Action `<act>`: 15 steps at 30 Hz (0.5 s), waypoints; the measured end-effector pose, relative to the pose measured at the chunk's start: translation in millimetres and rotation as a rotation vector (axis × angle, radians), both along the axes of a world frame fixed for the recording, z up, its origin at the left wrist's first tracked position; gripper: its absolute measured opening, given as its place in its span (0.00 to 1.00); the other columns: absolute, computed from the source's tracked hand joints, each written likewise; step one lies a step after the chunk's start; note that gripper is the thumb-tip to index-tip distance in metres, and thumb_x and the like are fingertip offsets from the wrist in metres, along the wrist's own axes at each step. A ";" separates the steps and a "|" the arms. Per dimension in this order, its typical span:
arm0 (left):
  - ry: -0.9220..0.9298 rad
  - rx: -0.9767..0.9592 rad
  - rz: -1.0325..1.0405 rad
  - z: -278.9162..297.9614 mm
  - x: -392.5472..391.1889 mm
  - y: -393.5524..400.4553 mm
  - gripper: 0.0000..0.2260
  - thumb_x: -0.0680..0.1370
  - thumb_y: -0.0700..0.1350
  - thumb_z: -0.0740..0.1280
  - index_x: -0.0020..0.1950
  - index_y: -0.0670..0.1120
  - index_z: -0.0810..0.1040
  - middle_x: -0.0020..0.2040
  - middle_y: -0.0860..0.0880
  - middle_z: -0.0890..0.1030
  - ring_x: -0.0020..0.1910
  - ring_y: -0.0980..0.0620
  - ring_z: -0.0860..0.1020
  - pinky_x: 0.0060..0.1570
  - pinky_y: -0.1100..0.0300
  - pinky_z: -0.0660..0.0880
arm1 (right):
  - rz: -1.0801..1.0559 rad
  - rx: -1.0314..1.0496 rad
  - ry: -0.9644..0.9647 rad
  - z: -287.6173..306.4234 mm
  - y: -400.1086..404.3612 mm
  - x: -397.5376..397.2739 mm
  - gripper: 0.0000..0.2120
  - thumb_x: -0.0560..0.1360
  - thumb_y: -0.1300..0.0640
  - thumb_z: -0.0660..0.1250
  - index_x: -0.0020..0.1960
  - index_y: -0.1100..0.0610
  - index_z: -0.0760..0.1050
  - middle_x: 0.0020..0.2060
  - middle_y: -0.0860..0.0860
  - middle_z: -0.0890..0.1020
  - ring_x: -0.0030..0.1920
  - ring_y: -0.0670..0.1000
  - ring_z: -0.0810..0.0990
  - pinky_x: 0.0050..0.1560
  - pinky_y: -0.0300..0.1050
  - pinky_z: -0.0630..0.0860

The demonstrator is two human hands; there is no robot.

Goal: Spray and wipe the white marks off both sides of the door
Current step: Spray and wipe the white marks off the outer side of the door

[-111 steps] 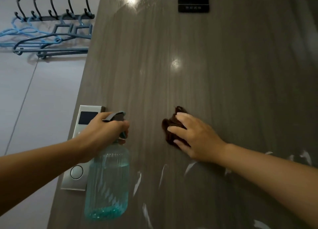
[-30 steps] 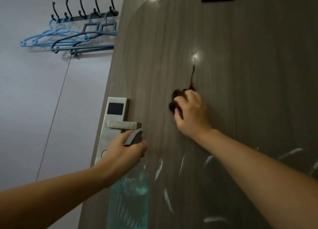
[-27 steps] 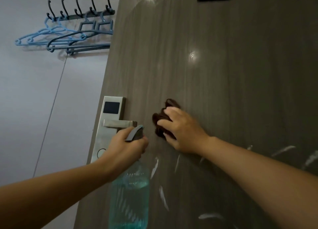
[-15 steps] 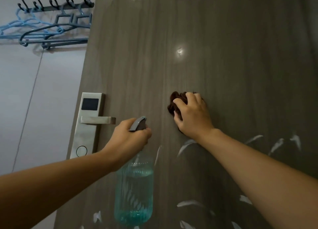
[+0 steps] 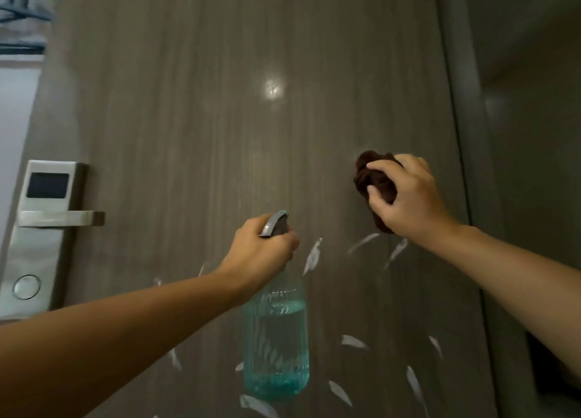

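Broadly, the grey wood-grain door (image 5: 220,119) fills the head view, and its upper half shows no white marks, only a glint of reflected light. Lower down, many white marks (image 5: 312,255) streak the panel, scattered from just under both hands to the bottom edge of the picture. At the left edge sits the metal lock plate (image 5: 37,238) with its lever handle (image 5: 59,218).

A clear spray bottle (image 5: 276,339), part full of bluish liquid, hangs in front of the lower door; the left hand (image 5: 261,254) grips its neck, fingers wrapped under the grey trigger head. To the right, the right hand (image 5: 405,197) clutches a bunched dark brown cloth (image 5: 372,178) and presses it to the door just above the nearest streaks.

As a judgement, this side looks about half cleaned; the lower streaks remain, and the other side, unseen here, has yet to be dealt with or checked.
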State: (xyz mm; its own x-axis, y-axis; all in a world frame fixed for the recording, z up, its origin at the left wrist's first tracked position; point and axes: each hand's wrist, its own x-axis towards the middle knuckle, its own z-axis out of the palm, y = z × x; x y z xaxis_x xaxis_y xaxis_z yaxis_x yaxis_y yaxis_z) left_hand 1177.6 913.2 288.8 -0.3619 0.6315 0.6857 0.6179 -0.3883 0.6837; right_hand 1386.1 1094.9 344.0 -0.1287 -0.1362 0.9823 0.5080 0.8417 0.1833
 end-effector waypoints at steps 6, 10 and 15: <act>0.006 0.004 -0.031 -4.3 18.4 8.0 0.06 0.73 0.42 0.67 0.41 0.40 0.76 0.37 0.40 0.78 0.38 0.46 0.75 0.41 0.47 0.73 | 0.010 -0.078 0.022 -0.2 15.2 29.4 0.18 0.75 0.58 0.75 0.64 0.58 0.81 0.57 0.57 0.80 0.59 0.62 0.77 0.59 0.49 0.71; 0.009 0.010 0.009 -3.4 10.9 -5.7 0.06 0.72 0.44 0.68 0.44 0.41 0.78 0.41 0.38 0.81 0.39 0.44 0.78 0.42 0.38 0.79 | 0.118 -0.036 0.003 9.1 2.8 1.4 0.19 0.74 0.52 0.72 0.62 0.56 0.81 0.57 0.55 0.82 0.58 0.58 0.79 0.60 0.46 0.72; 0.023 0.048 0.082 -1.1 -10.5 -31.7 0.03 0.75 0.41 0.69 0.44 0.41 0.79 0.42 0.39 0.83 0.40 0.44 0.80 0.47 0.36 0.80 | 0.203 0.083 -0.119 32.8 -30.5 -73.5 0.20 0.72 0.53 0.73 0.61 0.58 0.83 0.56 0.58 0.82 0.57 0.62 0.79 0.60 0.44 0.71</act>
